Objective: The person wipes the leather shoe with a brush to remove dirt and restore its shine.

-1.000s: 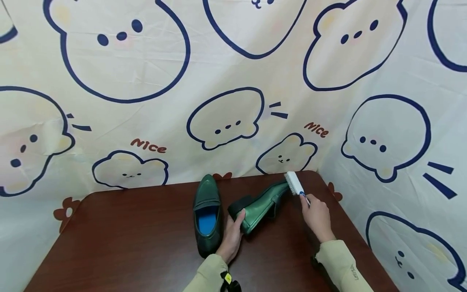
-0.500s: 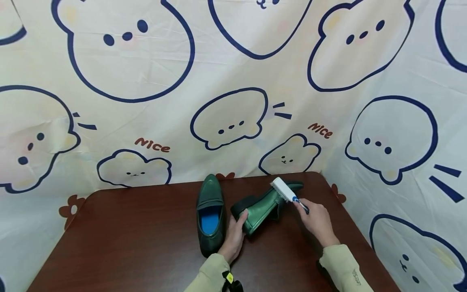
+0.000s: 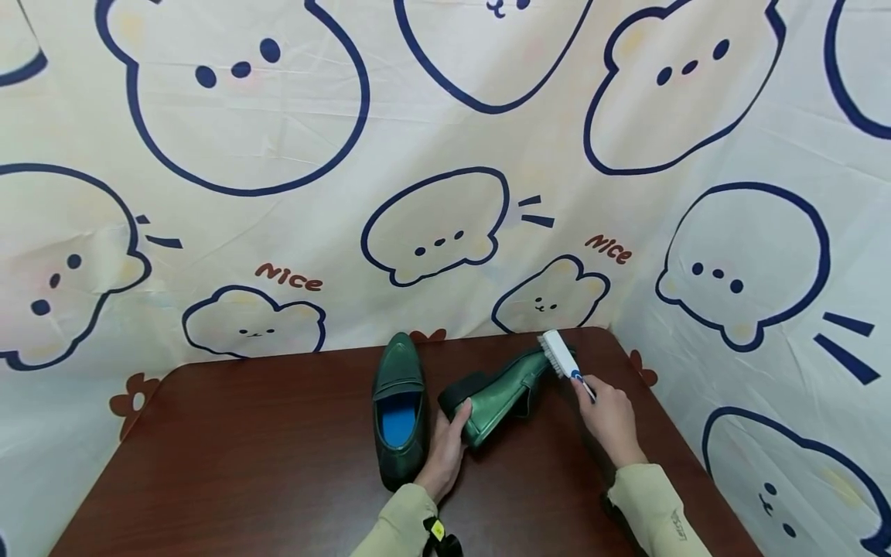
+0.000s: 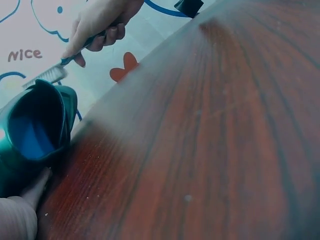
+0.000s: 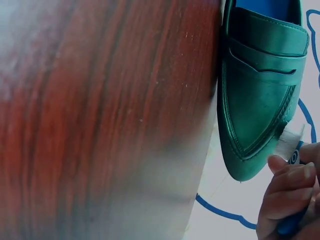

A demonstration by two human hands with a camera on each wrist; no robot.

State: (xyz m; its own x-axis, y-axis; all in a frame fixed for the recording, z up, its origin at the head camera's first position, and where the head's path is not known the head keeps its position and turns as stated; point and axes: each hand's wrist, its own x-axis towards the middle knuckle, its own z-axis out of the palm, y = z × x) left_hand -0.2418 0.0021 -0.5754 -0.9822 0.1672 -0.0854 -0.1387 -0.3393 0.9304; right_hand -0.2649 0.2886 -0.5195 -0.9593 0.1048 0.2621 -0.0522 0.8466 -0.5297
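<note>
Right grip (image 3: 609, 418) curls round the brush (image 3: 561, 357), at the toe of the tilted shoe (image 3: 497, 406); left grip (image 3: 443, 456) holds its heel over the tabletop (image 3: 278, 449). Brushing seems in hand; another stroke would need it steady.

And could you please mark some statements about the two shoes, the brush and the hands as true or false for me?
1. The right hand grips a brush. True.
2. The brush is at the heel of the shoe being held. False: its head is toward the toe end.
3. The left hand holds a tilted green shoe at the heel end. True.
4. The other shoe has a blue insole. True.
5. The other shoe lies on its side. False: it stands upright on the brown table, its opening facing up.
</note>
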